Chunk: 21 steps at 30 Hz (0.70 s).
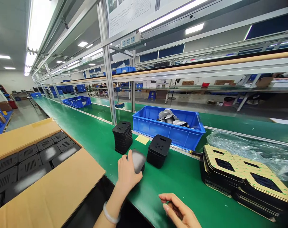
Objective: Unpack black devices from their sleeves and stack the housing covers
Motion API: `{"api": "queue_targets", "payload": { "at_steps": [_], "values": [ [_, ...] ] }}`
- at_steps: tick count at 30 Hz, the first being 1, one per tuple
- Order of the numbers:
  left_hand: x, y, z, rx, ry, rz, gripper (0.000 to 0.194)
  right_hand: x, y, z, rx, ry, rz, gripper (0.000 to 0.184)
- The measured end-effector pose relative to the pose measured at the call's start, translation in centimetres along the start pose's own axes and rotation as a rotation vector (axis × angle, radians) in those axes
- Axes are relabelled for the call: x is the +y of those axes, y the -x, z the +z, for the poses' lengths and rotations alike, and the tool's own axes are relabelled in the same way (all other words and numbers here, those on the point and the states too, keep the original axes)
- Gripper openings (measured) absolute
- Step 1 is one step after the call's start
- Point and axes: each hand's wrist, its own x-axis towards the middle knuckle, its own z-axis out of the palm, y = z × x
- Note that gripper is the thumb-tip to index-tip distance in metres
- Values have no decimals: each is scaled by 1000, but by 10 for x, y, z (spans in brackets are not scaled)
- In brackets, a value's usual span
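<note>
Left hand (128,171) half spread, a rounded dark cover (139,160) is being grasped between thumb and fingers near the front edge of the green bench (205,205); whether further pieces are being hidden beneath it cannot be told. Loosely curled and partly open, the right hand (180,210) is being held apart, with nothing visibly being gripped. Beyond the grasped cover, a left stack (123,137) and a right stack (159,150) of black covers are being supported by the bench, a yellow slip (142,139) being seen between them. At the left, rows of black pieces (28,166) are being contained by an open cardboard box (70,186).
</note>
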Motion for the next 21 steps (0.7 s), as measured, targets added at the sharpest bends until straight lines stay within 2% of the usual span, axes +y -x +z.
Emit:
{"api": "queue_targets", "payload": {
  "at_steps": [2, 6, 10, 13, 15, 18, 20, 21],
  "values": [
    [10, 17, -2, 45, 84, 67, 96, -7, -6, 1, 37, -78, 30, 46],
    [30, 61, 3, 74, 363, 273, 104, -23, -13, 0, 258, -183, 53, 70],
    [36, 83, 10, -68, 585, 295, 117, -29, -8, -8, 417, -36, 80, 69],
    [35, 83, 3, -215, 912, 203, 106, -23, 3, -15, 427, -23, 105, 66],
    [35, 79, -3, -429, 1255, 83, 90, -19, 10, -18, 371, -56, 114, 61],
    [37, 78, -1, -934, 1764, -136, 82, -18, 16, -20, 332, -65, 104, 54],
    [38, 82, 9, -1196, 1903, -227, 86, -23, 17, -20, 318, 30, 26, 47],
    [39, 84, 15, -1271, 1928, -246, 87, -27, 17, -20, 327, 118, -49, 43]
  ]
}}
